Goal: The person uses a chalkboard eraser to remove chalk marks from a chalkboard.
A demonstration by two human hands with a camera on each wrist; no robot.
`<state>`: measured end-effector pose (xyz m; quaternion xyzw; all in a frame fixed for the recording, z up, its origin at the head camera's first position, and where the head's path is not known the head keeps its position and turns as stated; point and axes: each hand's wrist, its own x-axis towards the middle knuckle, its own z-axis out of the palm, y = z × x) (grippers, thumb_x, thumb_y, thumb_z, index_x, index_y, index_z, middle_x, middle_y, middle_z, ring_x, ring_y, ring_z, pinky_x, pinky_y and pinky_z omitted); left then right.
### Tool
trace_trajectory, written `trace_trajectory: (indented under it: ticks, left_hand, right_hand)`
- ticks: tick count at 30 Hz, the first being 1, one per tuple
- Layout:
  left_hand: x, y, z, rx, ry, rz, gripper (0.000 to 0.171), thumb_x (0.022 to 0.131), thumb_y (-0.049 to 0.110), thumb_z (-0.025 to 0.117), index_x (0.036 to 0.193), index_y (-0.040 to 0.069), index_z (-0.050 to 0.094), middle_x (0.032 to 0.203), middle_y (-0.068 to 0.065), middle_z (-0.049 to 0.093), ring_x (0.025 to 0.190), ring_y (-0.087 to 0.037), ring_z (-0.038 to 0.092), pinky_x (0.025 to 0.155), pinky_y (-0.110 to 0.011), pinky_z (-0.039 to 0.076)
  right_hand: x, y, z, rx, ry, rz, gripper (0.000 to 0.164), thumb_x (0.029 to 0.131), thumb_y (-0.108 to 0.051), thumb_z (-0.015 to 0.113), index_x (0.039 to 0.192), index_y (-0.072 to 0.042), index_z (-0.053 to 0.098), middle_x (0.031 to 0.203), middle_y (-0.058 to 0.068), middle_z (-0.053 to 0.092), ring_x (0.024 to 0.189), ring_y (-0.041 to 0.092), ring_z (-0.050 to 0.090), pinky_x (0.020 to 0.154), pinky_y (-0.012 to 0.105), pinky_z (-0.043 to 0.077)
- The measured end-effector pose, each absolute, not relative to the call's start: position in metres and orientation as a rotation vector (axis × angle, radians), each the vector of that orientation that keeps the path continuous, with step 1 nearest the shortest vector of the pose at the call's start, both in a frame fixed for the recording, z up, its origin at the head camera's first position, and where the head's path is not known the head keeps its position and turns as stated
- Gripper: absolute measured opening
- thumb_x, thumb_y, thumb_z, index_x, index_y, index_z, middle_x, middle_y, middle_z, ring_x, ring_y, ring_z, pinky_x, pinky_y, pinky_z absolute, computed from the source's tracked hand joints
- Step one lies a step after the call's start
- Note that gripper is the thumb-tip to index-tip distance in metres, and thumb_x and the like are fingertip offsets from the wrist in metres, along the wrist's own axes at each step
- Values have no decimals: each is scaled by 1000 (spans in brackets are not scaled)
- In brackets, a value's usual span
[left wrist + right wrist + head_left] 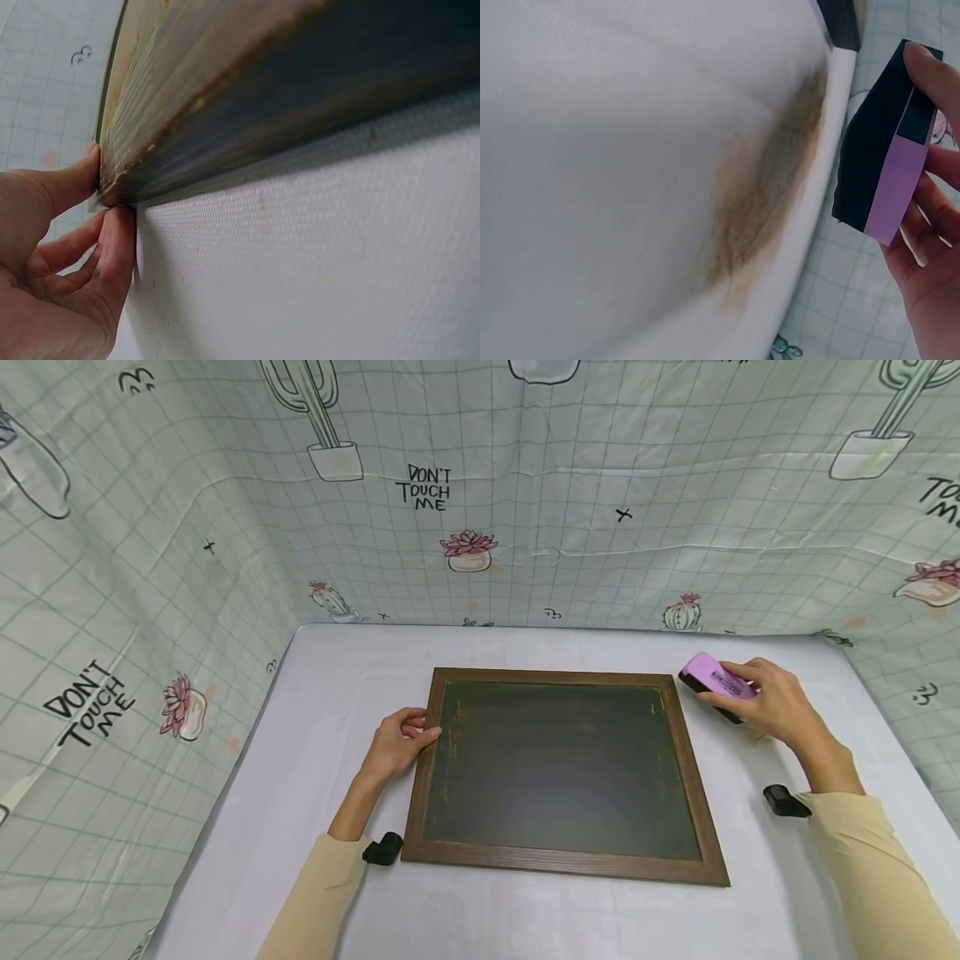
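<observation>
A chalkboard (566, 768) with a brown wooden frame lies on the white table, its dark surface bare except for faint yellowish marks near the frame. My left hand (395, 745) pinches the left side of that frame, thumb on top and fingers against the outer edge; the left wrist view shows the thumb (71, 180) and fingers meeting at the frame (161, 112). Beyond the board's upper right corner, my right hand (780, 702) grips a purple chalkboard eraser (720, 678) with a black underside. In the right wrist view the eraser (896, 180) is held tilted, above the table.
A brownish stain (761, 195) marks the white table cloth (525, 918) below the eraser. A gridded curtain (570, 527) with printed cacti and lettering stands behind the table and along its sides. Black wrist devices (382, 849) sit at both sleeves.
</observation>
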<state>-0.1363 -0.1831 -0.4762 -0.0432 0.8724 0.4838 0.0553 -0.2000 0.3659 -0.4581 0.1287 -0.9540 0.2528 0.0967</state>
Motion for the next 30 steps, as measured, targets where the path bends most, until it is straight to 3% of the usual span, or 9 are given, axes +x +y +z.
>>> trace_trajectory:
  ticks: [6, 17, 26, 30]
  left_hand:
    - [-136, -182, -476, -141, 2650, 1460, 51, 96, 14, 75, 139, -7, 57, 117, -22, 62, 96, -27, 59, 78, -31, 45]
    - [-136, -180, -475, -142, 2637, 1469, 50, 95, 13, 75, 138, -8, 58, 117, -22, 63, 97, -28, 59, 78, -30, 45]
    - [-136, -182, -476, -102, 2630, 1486, 50, 95, 13, 75, 138, -8, 58, 117, -22, 63, 97, -29, 60, 79, -31, 46]
    - [-137, -185, -475, -68, 2641, 1474, 50, 96, 13, 75, 138, -8, 58, 116, -22, 63, 97, -29, 61, 79, -32, 47]
  right_hand:
    - [-200, 379, -467, 378, -2801, 719, 67, 77, -25, 91, 128, 10, 66, 99, 25, 64, 85, 33, 55, 68, 25, 35]
    - [-194, 393, -479, 336, -2905, 648, 70, 80, -29, 89, 128, 14, 63, 99, 30, 62, 85, 38, 55, 70, 46, 41]
    - [-193, 394, -482, 313, -2932, 635, 70, 81, -32, 87, 125, 17, 63, 104, 38, 63, 91, 48, 56, 74, 53, 41]
    - [-193, 393, -484, 314, -2921, 631, 71, 82, -35, 86, 125, 17, 63, 111, 43, 61, 100, 56, 53, 81, 61, 39]
